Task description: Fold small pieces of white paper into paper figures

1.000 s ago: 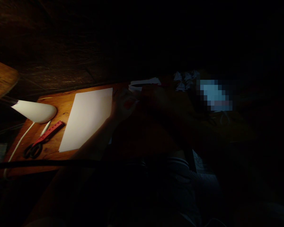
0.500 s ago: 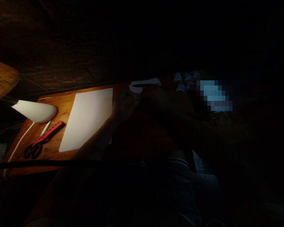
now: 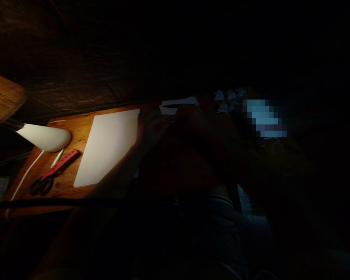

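The scene is very dark. My left hand (image 3: 150, 130) lies in shadow just right of a large white sheet of paper (image 3: 107, 146) on the wooden table (image 3: 76, 128). Its fingers look curled around something small, perhaps a red item, but I cannot make it out. My right hand (image 3: 189, 116) is a dim shape close beside it, near small white paper pieces (image 3: 177, 103); its fingers are lost in the dark.
A white lamp head (image 3: 45, 137) and its cable sit at the table's left. Red-and-black scissors (image 3: 51, 173) and a white pen (image 3: 57, 157) lie beside it. Folded white paper shapes (image 3: 229, 97) rest at the back. A dark bar (image 3: 61, 202) crosses the front.
My left hand has shifted slightly, and the reddish patch by its fingers is less visible. Everything else has stayed in place.
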`<control>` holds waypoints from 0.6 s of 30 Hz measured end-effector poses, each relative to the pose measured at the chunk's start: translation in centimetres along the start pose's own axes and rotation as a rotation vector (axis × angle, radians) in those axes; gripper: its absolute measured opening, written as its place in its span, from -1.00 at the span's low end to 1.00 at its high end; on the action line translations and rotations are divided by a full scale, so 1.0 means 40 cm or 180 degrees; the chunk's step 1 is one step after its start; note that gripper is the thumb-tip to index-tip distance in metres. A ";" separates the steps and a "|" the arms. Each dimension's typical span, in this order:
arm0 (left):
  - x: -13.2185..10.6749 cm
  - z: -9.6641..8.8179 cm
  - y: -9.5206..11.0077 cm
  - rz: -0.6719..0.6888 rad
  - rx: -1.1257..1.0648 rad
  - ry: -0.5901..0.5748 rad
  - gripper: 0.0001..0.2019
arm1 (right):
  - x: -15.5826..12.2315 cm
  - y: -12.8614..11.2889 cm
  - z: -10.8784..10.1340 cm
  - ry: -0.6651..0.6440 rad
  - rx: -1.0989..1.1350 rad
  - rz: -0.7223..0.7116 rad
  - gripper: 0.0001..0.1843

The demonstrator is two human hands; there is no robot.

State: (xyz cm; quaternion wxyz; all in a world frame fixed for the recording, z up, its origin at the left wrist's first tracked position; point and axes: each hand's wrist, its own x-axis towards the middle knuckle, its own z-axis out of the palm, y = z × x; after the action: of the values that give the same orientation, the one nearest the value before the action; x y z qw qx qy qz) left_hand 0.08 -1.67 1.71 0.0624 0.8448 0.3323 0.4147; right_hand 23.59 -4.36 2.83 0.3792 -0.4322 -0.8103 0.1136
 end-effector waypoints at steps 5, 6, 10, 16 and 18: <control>0.005 -0.001 0.009 -0.0219 -0.0148 0.0157 -0.69 | -0.001 0.005 0.008 0.0167 0.0224 -0.0096 -0.82; 0.006 -0.003 0.013 -0.0250 -0.0162 0.0232 -0.68 | 0.000 0.006 0.008 0.0188 0.0256 -0.0128 -0.79; 0.007 -0.003 0.019 -0.0461 -0.0439 0.0590 -0.67 | 0.002 0.015 0.008 0.0356 0.0345 -0.0153 -0.65; 0.002 0.028 0.014 -0.1320 -0.1526 0.0533 -0.69 | 0.003 0.021 0.019 0.0598 0.0814 0.0343 -0.63; -0.001 0.037 0.015 -0.1439 -0.1863 0.0454 -0.66 | 0.002 0.018 0.023 0.0579 0.0892 0.0478 -0.64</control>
State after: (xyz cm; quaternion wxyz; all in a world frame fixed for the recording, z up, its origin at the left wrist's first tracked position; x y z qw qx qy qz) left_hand 1.48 -1.89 0.95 0.3679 0.6655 0.3814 0.5257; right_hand 23.36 -3.72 1.86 0.4979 -0.4429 -0.7143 0.2138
